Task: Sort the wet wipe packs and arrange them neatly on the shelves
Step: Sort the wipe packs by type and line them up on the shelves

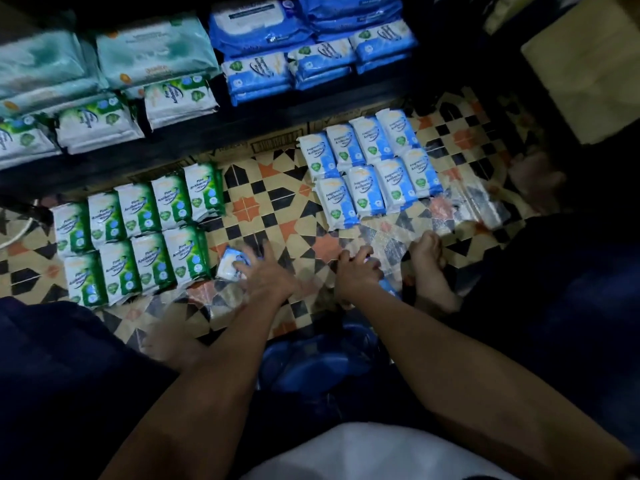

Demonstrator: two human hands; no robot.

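Green pine wipe packs [135, 233] are lying in rows on the patterned tiled floor [277, 199], below a dark shelf [207, 133]. The left hand [266, 271] is gripping a blue pack [228, 266]. The right hand [356, 271] is curling over clear wrap [391, 244], beside the blue wipe packs [370, 171].
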